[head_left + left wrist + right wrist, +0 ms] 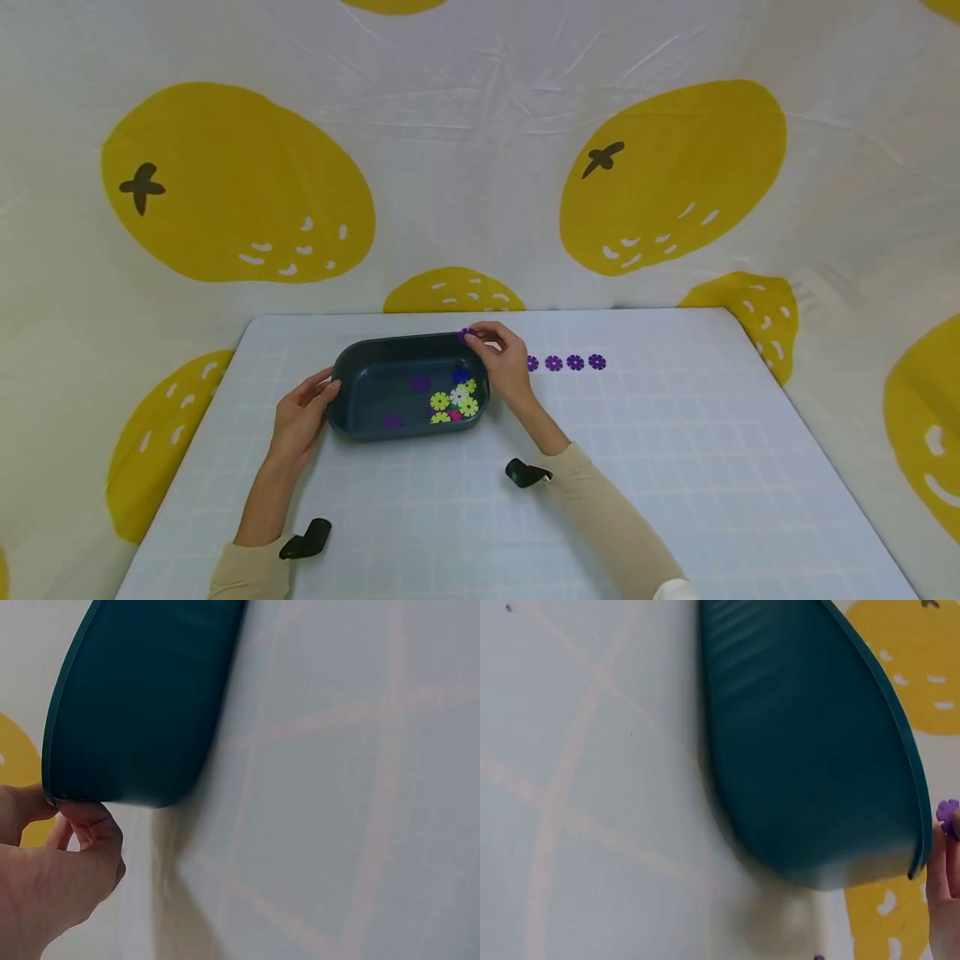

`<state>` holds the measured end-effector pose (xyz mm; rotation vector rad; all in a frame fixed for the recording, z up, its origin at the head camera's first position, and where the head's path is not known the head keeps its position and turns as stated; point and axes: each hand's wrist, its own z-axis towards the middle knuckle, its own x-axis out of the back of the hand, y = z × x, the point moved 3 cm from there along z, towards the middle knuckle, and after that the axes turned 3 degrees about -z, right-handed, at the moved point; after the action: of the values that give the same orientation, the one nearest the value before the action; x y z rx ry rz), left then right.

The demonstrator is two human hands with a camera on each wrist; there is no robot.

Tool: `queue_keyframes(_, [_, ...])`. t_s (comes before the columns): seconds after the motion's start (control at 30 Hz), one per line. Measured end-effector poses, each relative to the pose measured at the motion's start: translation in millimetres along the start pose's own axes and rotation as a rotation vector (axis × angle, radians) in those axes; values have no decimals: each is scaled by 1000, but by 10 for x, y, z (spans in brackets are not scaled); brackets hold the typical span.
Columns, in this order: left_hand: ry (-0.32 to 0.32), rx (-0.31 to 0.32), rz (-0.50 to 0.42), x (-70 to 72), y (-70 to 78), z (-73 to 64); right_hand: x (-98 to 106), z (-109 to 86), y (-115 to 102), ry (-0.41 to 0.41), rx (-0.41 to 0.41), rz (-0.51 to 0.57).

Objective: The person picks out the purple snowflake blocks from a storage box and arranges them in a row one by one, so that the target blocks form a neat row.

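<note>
A dark teal plastic basin point(375, 392) sits toward the back of the table. My left hand point(296, 421) grips its left end, with thumb and fingers pinching the rim point(49, 761). Over the basin's back right corner, my right hand point(506, 365) pinches a purple flower-shaped disc point(466, 335), also visible as a purple disc point(948, 813) at the right edge of the right wrist view. Inside the basin, yellow-green discs point(439, 402), a white disc point(459, 396), a blue disc point(461, 376) and a pink one cluster at the right. Separate purple discs point(422, 382) lie farther left on its floor.
Several purple discs point(575, 362) form a row on the table right of the basin, partly behind my right hand. A pale checked cloth point(675, 467) covers the table. Behind it hangs a white curtain point(465, 167) printed with yellow fruit.
</note>
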<state>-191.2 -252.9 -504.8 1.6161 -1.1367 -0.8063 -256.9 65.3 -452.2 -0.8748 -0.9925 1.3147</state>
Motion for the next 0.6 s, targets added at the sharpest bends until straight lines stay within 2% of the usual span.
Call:
queue_keyframes(0.33, [10, 10, 7, -1, 10, -4, 331, -6, 78, 39, -110, -65])
queue_keyframes(0.6, [6, 14, 12, -8, 12, -4, 611, -27, 145, 69, -141, -104])
